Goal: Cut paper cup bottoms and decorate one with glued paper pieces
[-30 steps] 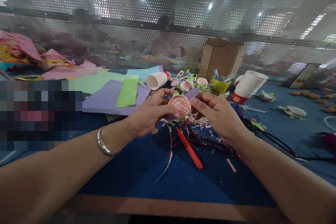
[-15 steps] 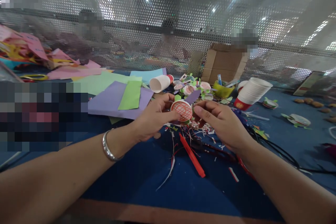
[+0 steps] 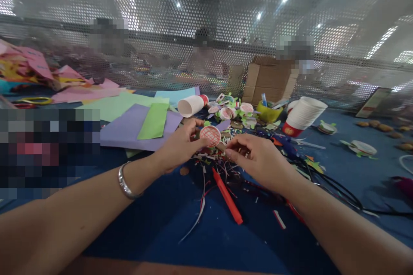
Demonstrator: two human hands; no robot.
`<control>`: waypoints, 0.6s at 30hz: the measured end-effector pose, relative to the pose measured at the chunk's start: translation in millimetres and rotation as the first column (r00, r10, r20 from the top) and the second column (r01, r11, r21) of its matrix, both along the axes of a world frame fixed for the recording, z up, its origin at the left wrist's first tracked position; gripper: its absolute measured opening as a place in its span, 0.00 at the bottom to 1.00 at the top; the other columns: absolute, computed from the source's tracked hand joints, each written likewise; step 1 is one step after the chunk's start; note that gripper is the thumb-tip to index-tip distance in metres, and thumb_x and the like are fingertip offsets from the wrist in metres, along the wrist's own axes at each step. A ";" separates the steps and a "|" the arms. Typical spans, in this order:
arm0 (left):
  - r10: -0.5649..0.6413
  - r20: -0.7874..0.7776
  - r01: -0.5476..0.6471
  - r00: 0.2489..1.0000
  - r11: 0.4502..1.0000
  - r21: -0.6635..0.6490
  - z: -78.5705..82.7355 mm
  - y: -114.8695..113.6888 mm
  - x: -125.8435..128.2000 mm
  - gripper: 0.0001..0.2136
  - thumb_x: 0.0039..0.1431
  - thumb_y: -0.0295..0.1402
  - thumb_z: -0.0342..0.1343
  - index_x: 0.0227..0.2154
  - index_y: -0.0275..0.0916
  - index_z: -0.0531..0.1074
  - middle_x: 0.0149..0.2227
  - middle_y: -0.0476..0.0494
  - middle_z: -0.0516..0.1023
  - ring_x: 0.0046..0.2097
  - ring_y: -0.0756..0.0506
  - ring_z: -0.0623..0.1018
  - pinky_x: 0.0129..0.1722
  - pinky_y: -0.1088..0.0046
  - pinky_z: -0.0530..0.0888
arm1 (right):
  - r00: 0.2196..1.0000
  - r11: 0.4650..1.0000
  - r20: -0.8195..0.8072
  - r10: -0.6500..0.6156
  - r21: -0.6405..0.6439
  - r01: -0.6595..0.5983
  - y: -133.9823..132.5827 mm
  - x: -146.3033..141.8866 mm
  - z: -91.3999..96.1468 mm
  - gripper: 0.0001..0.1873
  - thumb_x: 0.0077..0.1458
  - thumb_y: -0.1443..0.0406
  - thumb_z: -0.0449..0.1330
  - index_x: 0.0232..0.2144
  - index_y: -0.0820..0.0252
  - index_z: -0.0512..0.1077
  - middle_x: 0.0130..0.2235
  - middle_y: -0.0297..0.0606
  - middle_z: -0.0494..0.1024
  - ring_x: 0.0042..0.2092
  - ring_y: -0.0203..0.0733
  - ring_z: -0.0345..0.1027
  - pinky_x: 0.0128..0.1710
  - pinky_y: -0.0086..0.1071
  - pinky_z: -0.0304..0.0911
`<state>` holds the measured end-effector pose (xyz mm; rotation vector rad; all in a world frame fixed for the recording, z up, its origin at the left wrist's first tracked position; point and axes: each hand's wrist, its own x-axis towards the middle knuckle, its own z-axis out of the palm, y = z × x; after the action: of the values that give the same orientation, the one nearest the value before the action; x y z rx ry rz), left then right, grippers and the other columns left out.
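Note:
My left hand point(image 3: 179, 146) pinches a small round white paper piece with a red grid pattern point(image 3: 209, 135) just above the blue table point(image 3: 167, 223). My right hand point(image 3: 256, 159) hovers to its right, fingers curled down over a heap of red and white paper scraps point(image 3: 226, 159); whether it grips one is not clear. A red pen point(image 3: 227, 196) lies on the table below both hands. A silver bangle point(image 3: 124, 182) sits on my left wrist.
Purple and green paper sheets point(image 3: 138, 122) lie at left, a tipped white cup point(image 3: 190, 105) behind them. A stack of paper cups point(image 3: 303, 114), a yellow-green bowl point(image 3: 270, 114), a cardboard box point(image 3: 269, 78) and black cables point(image 3: 335, 180) are at right. Finished paper decorations point(image 3: 232, 109) cluster behind. A perforated screen stands at the back.
Both hands have lowered toward the table. My right hand let go of the round piece and dropped onto the scrap heap; my left hand still holds the piece.

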<state>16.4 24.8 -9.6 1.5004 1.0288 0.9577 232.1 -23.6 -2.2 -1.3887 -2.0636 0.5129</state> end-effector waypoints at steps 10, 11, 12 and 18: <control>0.003 -0.047 -0.006 0.999 0.997 -0.076 11.4 13.7 18.3 0.17 0.50 0.26 0.67 0.43 0.36 0.73 0.38 0.37 0.81 0.32 0.45 0.80 0.31 0.68 0.78 | 0.982 0.996 0.174 0.070 0.039 -0.078 -7.2 -1.0 3.7 0.07 0.63 0.63 0.59 0.35 0.58 0.76 0.36 0.40 0.78 0.36 0.42 0.68 0.34 0.36 0.58; -0.013 -0.045 0.009 0.999 0.997 -0.075 15.4 21.3 23.5 0.15 0.50 0.25 0.67 0.42 0.36 0.74 0.37 0.37 0.81 0.31 0.45 0.80 0.32 0.67 0.78 | 0.980 0.996 0.186 0.072 0.044 -0.081 -7.7 -0.9 3.3 0.07 0.63 0.62 0.59 0.35 0.58 0.75 0.36 0.40 0.78 0.35 0.42 0.67 0.34 0.36 0.58; -0.020 -0.040 0.017 0.999 0.998 -0.065 20.0 30.6 29.6 0.13 0.52 0.25 0.66 0.41 0.36 0.73 0.36 0.38 0.81 0.31 0.45 0.80 0.33 0.67 0.78 | 0.978 0.995 0.198 0.072 0.049 -0.083 -8.2 -0.7 3.0 0.08 0.63 0.62 0.59 0.35 0.58 0.75 0.35 0.40 0.78 0.34 0.42 0.67 0.33 0.36 0.57; 0.035 -0.110 -0.033 0.993 0.999 0.018 49.0 104.4 79.7 0.07 0.54 0.22 0.64 0.33 0.36 0.73 0.28 0.44 0.78 0.27 0.49 0.77 0.34 0.67 0.78 | 0.960 0.996 0.274 0.059 0.047 -0.075 -9.2 1.1 6.8 0.08 0.62 0.63 0.59 0.39 0.60 0.77 0.35 0.39 0.77 0.32 0.39 0.66 0.31 0.34 0.55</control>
<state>96.1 129.2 39.4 1.5679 1.1306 0.9174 233.2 -32.8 4.6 -1.4257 -2.3313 0.3003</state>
